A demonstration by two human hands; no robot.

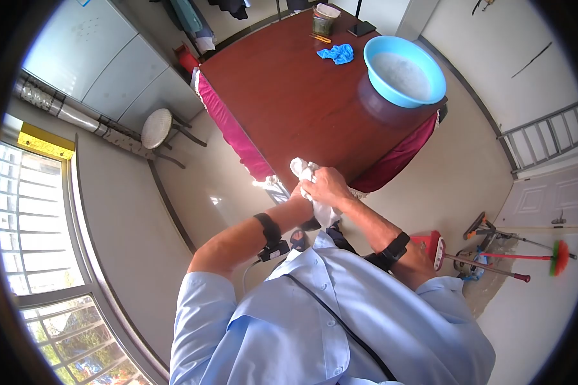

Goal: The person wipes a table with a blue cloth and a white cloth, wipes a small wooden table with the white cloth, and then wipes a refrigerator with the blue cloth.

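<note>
Both my hands are closed on a bunched white cloth point(326, 213) just off the near corner of the dark red table point(270, 90). My right hand point(327, 187) wraps round it from the right, fingers folded over the top. Beside it, my left hand point(300, 197) grips the cloth from the left, its fingers partly hidden. One end of the cloth sticks up above the hands, and the rest hangs below them. A light blue basin point(404, 72) holding cloudy, foamy water stands at the table's right side. To its left lies a crumpled blue cloth point(336, 54).
At the table's far end are a jar point(325, 20), an orange-yellow tool point(320, 38) and a black stand base point(361, 29). A round stool point(157, 128) stands left. Red dustpan point(430, 247) and brooms are at the right. A window point(42, 218) is at the far left.
</note>
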